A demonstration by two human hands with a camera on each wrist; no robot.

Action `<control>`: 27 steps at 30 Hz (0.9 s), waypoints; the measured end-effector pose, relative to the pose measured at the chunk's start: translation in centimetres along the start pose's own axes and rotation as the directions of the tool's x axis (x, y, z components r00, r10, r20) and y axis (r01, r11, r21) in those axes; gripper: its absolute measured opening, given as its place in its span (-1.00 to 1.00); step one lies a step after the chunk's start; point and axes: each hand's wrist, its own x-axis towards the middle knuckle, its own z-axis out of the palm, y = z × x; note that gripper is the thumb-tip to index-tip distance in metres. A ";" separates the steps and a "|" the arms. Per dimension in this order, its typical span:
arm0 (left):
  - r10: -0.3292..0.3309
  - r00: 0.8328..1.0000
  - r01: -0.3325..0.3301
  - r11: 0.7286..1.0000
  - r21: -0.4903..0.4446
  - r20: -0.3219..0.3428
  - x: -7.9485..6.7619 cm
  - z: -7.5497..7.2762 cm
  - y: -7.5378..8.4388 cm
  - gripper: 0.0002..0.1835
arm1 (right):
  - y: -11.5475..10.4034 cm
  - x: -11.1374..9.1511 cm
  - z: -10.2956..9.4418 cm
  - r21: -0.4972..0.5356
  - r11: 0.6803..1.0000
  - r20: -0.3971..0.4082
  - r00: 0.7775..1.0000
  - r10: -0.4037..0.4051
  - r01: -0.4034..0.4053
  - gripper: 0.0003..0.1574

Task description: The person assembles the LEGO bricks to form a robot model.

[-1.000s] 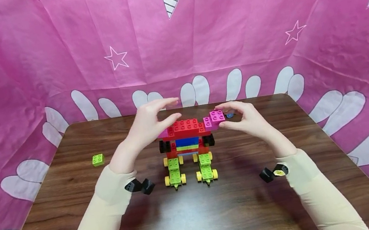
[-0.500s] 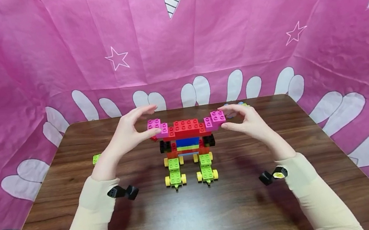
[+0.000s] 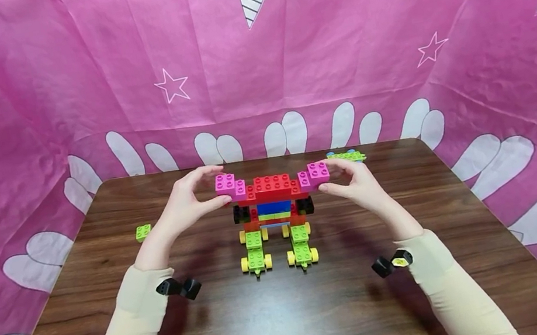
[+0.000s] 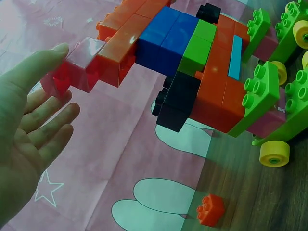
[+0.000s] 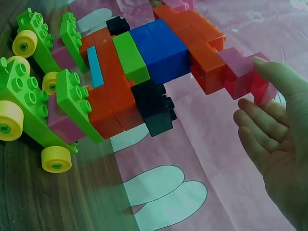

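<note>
A toy brick figure (image 3: 272, 187) stands upright on two green wheeled bases, (image 3: 255, 253) being a point on the left base. Its red and blue body has black side bricks, and pink bricks step outward at the top on both sides. My left hand (image 3: 183, 205) pinches the outer left pink brick (image 3: 225, 183) between thumb and fingers. On the other side, my right hand (image 3: 360, 183) pinches the outer right pink brick (image 3: 319, 171) the same way. Both wrist views show the thumbs on these end bricks, other fingers spread beneath.
A loose green brick (image 3: 143, 232) lies on the brown table (image 3: 294, 323), left of the figure. At the back right is a green piece with blue wheels (image 3: 346, 156). The left wrist view shows a loose red brick (image 4: 210, 211). Pink cloth hangs behind.
My left hand has moved left and slightly down, from above the figure's left arm to its outer pink brick. My right hand stays at the right end, shifting slightly lower.
</note>
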 end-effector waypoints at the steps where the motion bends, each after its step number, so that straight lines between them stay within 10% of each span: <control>1: -0.008 1.000 0.008 1.000 -0.003 -0.003 0.0 0.0 0.1 -0.42 | 0.0 0.0 0.0 0.010 1.000 -0.007 1.000 -0.006 0.006 -0.46; 27: 0.002 1.000 -0.003 0.999 -0.039 -0.030 0.1 1.2 0.2 -0.56 | 0.5 -0.3 -0.1 0.075 0.996 -0.081 0.995 -0.051 0.057 -0.50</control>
